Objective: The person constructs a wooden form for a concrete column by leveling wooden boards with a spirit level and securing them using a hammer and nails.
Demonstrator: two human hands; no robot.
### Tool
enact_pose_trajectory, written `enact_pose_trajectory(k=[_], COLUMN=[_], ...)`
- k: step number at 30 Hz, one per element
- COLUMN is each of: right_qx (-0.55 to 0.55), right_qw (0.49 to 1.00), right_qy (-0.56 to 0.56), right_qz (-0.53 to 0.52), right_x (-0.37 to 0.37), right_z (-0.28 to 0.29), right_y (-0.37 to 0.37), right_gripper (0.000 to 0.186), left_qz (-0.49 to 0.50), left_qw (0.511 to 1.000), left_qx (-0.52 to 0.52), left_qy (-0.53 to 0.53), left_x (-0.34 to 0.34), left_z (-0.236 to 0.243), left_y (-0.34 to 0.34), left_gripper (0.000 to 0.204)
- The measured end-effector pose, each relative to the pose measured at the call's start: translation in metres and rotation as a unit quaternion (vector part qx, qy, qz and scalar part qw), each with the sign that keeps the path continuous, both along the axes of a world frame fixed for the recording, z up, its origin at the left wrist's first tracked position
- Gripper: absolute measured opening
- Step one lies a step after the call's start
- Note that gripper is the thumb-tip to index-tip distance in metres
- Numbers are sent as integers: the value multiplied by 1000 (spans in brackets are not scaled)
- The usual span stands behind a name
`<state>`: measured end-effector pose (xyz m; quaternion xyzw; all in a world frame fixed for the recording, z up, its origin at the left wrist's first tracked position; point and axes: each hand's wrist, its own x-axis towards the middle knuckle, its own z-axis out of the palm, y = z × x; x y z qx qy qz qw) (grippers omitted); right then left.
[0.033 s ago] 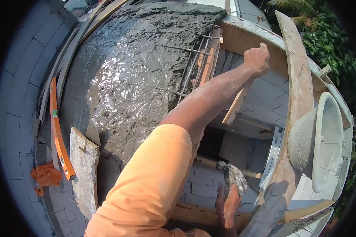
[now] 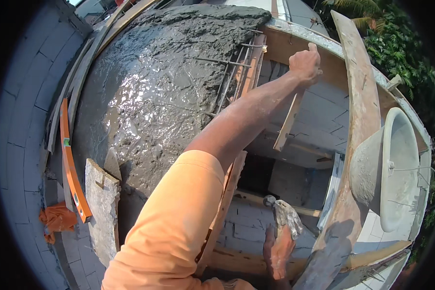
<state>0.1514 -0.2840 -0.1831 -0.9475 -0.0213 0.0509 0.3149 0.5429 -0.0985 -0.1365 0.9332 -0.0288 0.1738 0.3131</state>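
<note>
The step seems to be placing the wooden strip (image 2: 289,123), which hangs from the curled left hand (image 2: 305,66) beside the wet concrete (image 2: 150,101); the right hand (image 2: 278,249) grips a grey-smeared tool (image 2: 288,219), and steady alignment is probably called for next.

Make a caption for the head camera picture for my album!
Left hand stretched out beyond glistening wet concrete, an orange spirit level off to the left.
</note>
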Motion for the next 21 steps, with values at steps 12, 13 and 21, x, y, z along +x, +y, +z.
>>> enact_pose_trajectory(k=[12, 13, 21], right_qx=[279, 290, 331], right_qw=[949, 948, 941], right_qy=[91, 78, 62], right_qz=[-116, -104, -35], right_x=[-47, -55, -82], right_z=[65, 62, 64], right_y=[-27, -29, -14], right_gripper=[26, 25, 20], left_qz=[196, 227, 463], left_qw=[910, 887, 583], left_qx=[-186, -211, -390], left_qy=[-314, -343, -542], left_x=[-256, -299, -676], left_z=[241, 252, 190], left_y=[321, 358, 563], left_gripper=[36, 36, 31])
